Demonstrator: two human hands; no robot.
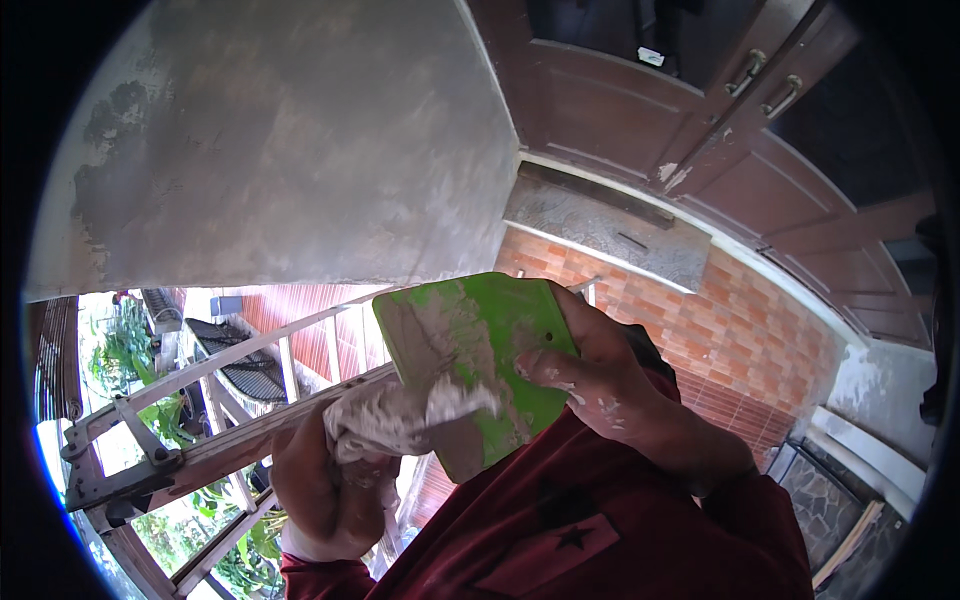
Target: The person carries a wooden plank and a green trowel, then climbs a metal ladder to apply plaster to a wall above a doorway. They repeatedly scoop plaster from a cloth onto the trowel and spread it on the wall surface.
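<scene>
So the right hand [610, 385] has its fingers wrapped around a green plastic trowel board [470, 365], thumb across the face and knuckles at the right edge, holding it tilted up in front of the chest. The board's smeared with grey-white plaster [445, 345], thickest down at its lower left corner. The left hand [325, 480] is curled shut around a lump of pale putty or a plaster-caked rag [375, 420] (can't tell which), pressed right against that lower left corner of the board. Both hands are speckled with white. Behind them there's a metal ladder [200, 420] running across, a rough plastered wall [300, 140] above, brown wooden doors [680, 110] top right, and orange tiled floor [740, 330] below. Red sleeves [560, 520] at the bottom edge.
</scene>
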